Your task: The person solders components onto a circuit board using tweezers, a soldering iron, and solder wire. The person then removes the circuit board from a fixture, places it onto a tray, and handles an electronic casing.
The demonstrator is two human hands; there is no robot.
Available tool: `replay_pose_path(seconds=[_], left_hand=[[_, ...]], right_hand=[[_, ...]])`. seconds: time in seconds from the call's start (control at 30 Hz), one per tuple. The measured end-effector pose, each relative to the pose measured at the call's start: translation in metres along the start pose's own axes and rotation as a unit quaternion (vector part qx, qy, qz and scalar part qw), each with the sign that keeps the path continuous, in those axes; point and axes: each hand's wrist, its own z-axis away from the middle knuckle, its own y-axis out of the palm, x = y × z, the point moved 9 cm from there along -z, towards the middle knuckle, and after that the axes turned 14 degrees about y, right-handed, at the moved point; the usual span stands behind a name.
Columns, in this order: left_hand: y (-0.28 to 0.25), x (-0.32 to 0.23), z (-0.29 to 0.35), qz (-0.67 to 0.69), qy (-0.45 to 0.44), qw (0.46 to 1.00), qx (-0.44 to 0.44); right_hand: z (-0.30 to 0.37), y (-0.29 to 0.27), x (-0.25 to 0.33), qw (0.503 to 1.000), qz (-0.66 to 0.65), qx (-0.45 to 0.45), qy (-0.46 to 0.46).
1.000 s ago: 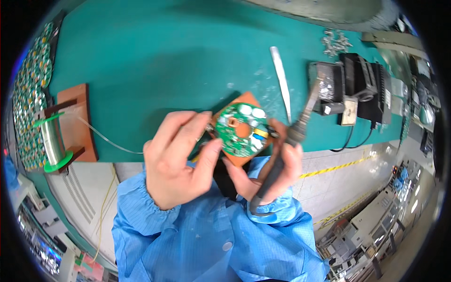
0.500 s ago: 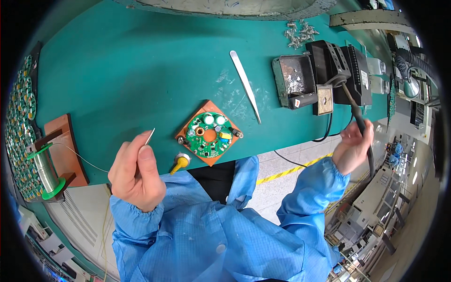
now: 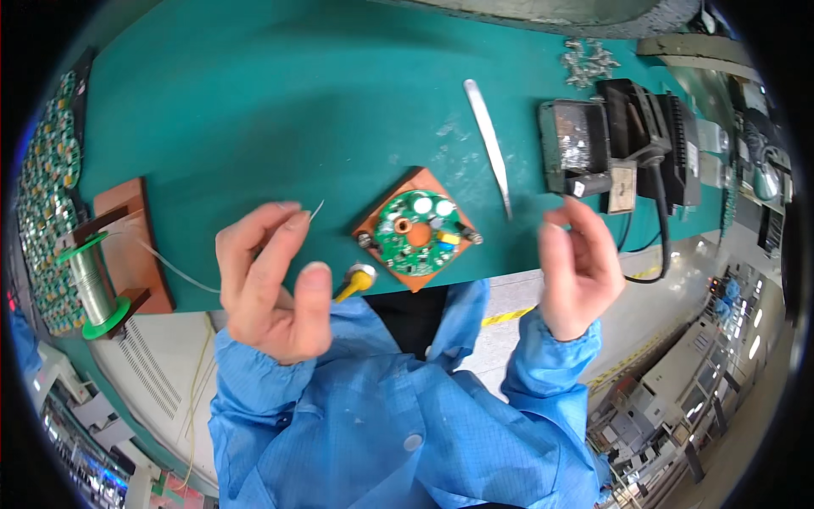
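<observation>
My left hand is left of the circuit board, with a thin solder wire held among its fingers and the tip poking out past them. Its thumb stands apart from the fingertips. The wire runs back to a spool with green flanges on a brown stand. The round green circuit board rests on a brown square fixture at the near edge. To the right of the board, my right hand hovers with fingers apart, holding nothing. The soldering iron sits in its black holder, cable hanging down.
White tweezers lie right of the board. A yellow-tipped knob-like part is by the near edge. Further right are a dark metal tray and a sponge holder; small metal parts lie behind. Many circuit boards line the far left.
My right hand has let go of the soldering iron, now in its holder, and moved left toward the board. My left hand's thumb has spread away from its fingers.
</observation>
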Motion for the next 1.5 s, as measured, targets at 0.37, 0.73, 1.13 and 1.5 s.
replay_pose_path(seconds=[0.37, 0.73, 1.13, 1.5], left_hand=[[-0.006, -0.081, 0.02, 0.117, 0.199, 0.959, -0.162], [0.02, -0.075, 0.027, 0.217, 0.094, 0.97, -0.057], [0.042, -0.064, 0.03, 0.282, 0.056, 0.956, 0.057], [0.017, -0.033, 0.037, 0.367, -0.087, 0.926, 0.008]], right_hand=[[-0.024, 0.05, 0.015, 0.94, 0.302, 0.135, -0.088], [-0.006, -0.007, 0.01, 0.99, -0.025, 0.127, 0.054], [0.051, 0.063, 0.045, 0.894, -0.232, 0.383, -0.004], [0.037, 0.007, 0.016, 0.908, -0.404, 0.074, 0.078]])
